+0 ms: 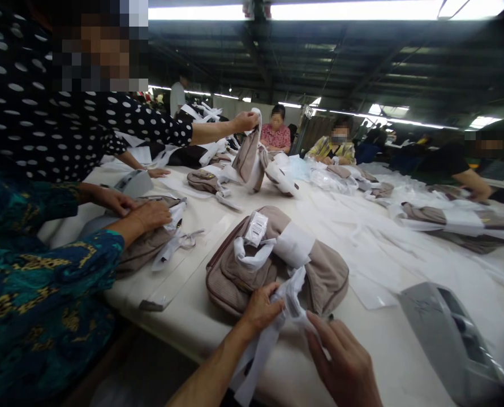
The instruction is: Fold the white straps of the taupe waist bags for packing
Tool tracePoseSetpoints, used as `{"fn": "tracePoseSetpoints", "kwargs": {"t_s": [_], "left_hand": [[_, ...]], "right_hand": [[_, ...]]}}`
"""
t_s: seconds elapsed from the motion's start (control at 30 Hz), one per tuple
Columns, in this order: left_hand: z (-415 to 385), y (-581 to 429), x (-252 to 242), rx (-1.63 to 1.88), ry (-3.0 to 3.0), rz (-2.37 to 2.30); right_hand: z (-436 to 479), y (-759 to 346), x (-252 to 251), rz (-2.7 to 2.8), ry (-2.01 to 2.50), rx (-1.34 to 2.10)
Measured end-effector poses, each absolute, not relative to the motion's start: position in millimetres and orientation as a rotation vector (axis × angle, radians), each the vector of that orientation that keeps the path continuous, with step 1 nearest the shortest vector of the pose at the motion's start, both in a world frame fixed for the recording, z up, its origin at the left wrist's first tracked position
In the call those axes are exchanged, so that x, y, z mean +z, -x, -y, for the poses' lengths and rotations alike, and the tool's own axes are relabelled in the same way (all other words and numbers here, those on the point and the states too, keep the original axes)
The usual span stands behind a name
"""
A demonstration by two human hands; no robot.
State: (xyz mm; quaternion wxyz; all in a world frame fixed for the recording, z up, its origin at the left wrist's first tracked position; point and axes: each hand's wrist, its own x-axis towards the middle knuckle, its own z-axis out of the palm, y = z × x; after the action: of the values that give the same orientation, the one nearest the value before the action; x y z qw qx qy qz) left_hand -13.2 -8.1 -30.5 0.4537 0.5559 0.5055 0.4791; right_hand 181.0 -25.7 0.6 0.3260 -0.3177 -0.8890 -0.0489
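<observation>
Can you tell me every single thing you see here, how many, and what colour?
Nearest bag: one, brownish-grey, middle front of the table
White strip: one, white, at the nearest bag's front
Barcode packet: one, white, on the nearest bag
Other bags: several, brownish-grey, around the table
Dispenser: one, grey, front right
Box-like thing: one, grey, left, partly hidden
White sheets: many, white, over the table
Clear plastic: heaped, clear, far side and right
Table: one, white, under everything
Co-workers: at least six, various clothes, left, far and right
Lights: several, white, overhead
Left grip: one, bare, pinching the white strip
Right grip: one, bare, pinching the white strip
</observation>
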Motion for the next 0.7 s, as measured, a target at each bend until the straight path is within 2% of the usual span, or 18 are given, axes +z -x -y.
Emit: {"fn": "tracePoseSetpoints", "kwargs": {"t_s": [0.2, 0.4, 0.47, 0.6, 0.7], "left_hand": [[13, 12, -28, 1.182, -1.365, -1.299], [13, 13, -32, 1.225, -1.367, -1.294], [13, 13, -34, 1.270, -1.364, -1.270], [13, 12, -36, 1.365, -1.352, -1.187], [11, 11, -36, 1.362, -1.305, -1.156]], "right_hand": [[5, -158, 22, 2.244, 0.777, -0.091], [-34, -112, 37, 2.290, 0.838, 0.267], [-51, -91, 33, 2.312, 0.816, 0.194], [-84, -61, 17, 2.464, 0.638, -0.195], [-97, -54, 14, 2.560, 0.561, -0.246]]}}
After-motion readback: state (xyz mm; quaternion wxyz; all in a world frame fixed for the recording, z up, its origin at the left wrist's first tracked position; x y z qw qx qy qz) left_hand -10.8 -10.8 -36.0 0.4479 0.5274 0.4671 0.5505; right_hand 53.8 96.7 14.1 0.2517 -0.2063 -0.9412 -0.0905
